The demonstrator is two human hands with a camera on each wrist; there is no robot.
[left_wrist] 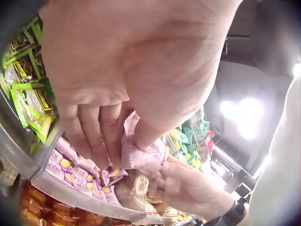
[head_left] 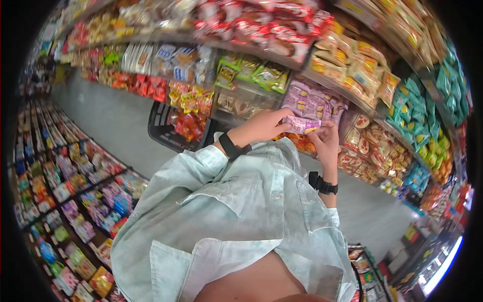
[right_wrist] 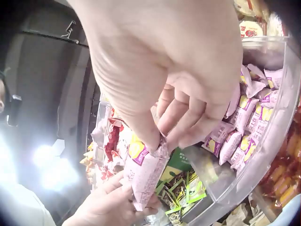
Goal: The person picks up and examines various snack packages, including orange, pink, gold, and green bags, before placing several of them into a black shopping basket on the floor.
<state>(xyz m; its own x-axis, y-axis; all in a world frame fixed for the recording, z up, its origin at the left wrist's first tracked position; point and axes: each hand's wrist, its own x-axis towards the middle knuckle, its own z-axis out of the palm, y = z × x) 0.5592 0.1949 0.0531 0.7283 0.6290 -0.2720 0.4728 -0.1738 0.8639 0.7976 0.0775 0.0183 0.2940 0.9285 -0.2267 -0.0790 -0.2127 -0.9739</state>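
Note:
A small purple snack packet [head_left: 303, 125] with a yellow picture is stretched between both hands in front of the shelves. My left hand [head_left: 265, 126] pinches one end of it between thumb and fingers. At the opposite end, the thumb and fingers of my right hand [head_left: 327, 137] pinch the crimped edge, as the right wrist view shows of the packet [right_wrist: 145, 169]. Just beyond the hands, a clear bin [right_wrist: 277, 127] holds several matching purple packets [right_wrist: 244, 115].
Beside the purple bin lie green packets [head_left: 251, 73]; red packets [head_left: 256, 27] fill the shelf above. Cream packets [head_left: 352, 63] and teal packets [head_left: 410, 116] are to the right. A dark basket [head_left: 163, 126] with red-wrapped goods is at the left, over the grey floor [head_left: 110, 110].

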